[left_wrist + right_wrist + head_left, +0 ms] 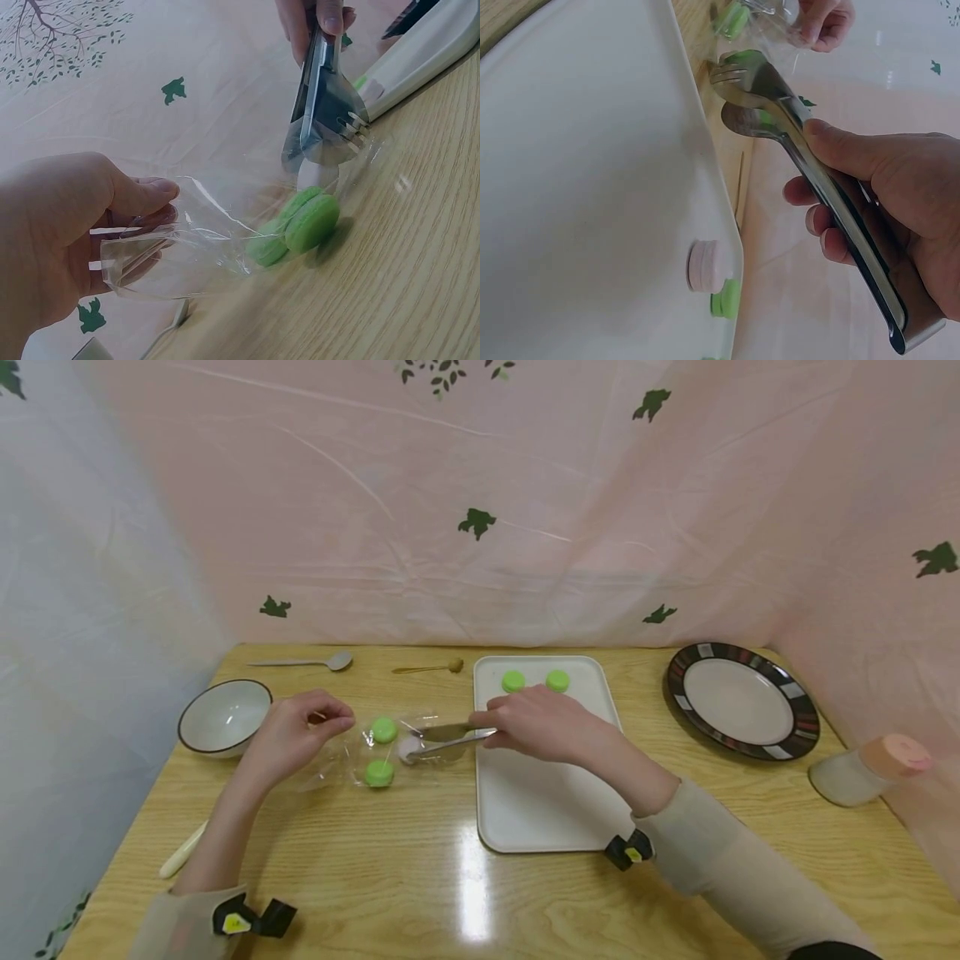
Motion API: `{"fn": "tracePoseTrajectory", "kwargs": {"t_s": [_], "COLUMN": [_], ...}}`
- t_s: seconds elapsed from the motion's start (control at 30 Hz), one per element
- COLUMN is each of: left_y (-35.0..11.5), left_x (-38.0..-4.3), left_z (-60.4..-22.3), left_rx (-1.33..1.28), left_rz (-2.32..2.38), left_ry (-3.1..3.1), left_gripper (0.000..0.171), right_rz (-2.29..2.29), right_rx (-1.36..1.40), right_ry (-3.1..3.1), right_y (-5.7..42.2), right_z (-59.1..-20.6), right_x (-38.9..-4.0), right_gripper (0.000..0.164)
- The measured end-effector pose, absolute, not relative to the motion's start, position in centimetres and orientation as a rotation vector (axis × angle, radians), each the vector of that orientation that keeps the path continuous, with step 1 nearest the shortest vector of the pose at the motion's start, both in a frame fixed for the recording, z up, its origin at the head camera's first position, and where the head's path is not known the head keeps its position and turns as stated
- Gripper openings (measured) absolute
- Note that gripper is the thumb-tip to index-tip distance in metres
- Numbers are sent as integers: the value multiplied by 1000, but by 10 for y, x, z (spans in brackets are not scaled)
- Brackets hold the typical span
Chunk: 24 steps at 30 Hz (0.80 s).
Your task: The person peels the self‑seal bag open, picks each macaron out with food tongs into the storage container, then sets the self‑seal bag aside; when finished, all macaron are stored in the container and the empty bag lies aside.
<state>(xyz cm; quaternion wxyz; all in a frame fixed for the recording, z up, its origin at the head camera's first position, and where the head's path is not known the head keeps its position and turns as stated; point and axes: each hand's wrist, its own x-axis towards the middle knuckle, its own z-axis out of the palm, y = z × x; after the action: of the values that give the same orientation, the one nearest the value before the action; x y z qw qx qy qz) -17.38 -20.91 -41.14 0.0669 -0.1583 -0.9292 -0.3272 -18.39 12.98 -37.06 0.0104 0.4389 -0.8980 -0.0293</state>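
Note:
My left hand [296,735] pinches the edge of a clear plastic bag [202,247] between thumb and fingers. Inside the bag are two green macarons [379,773] and a pale macaron [408,748]. Metal serving tongs [821,180] are held in my right hand [536,722]. The tips of the tongs reach into the bag's right side, at the pale macaron; whether they still grip it I cannot tell. Under my right hand lies a white tray [547,802], with green macarons [557,681] at its far end. A pale pink macaron [705,266] also sits on it.
Left of the bag stands a white bowl [225,718]; a pale handle [182,852] lies nearer. Behind are a spoon [300,662] and a small golden utensil [431,668]. At right are a dark-rimmed plate [738,702] and a jar with a pinkish lid [862,770].

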Motion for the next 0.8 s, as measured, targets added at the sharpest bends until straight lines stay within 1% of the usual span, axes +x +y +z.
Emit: {"fn": "tracePoseTrajectory", "kwargs": {"t_s": [0.23, 0.37, 0.47, 0.63, 0.8], "left_y": [-210, -209, -209, -208, -209], "left_x": [-174, -175, -175, -175, -176], "left_z": [-411, -410, -410, -411, -410], "left_rx": [-472, -479, -489, -491, -491], "left_rz": [-979, -976, -971, -975, -973], "left_ry": [-2806, -2798, -2789, -2782, -2788], "left_gripper": [4, 4, 4, 4, 4], "right_rz": [21, 81, 132, 227, 187], "right_rx": [1303, 1251, 1213, 1089, 924], "right_ry": [-2844, -2846, -2853, -2925, -2975], "right_y": [145, 163, 181, 220, 264], "right_z": [-367, -367, -367, -362, -361], "right_x": [-181, -180, -179, -172, -162], "right_gripper": [14, 19, 26, 29, 32]}}
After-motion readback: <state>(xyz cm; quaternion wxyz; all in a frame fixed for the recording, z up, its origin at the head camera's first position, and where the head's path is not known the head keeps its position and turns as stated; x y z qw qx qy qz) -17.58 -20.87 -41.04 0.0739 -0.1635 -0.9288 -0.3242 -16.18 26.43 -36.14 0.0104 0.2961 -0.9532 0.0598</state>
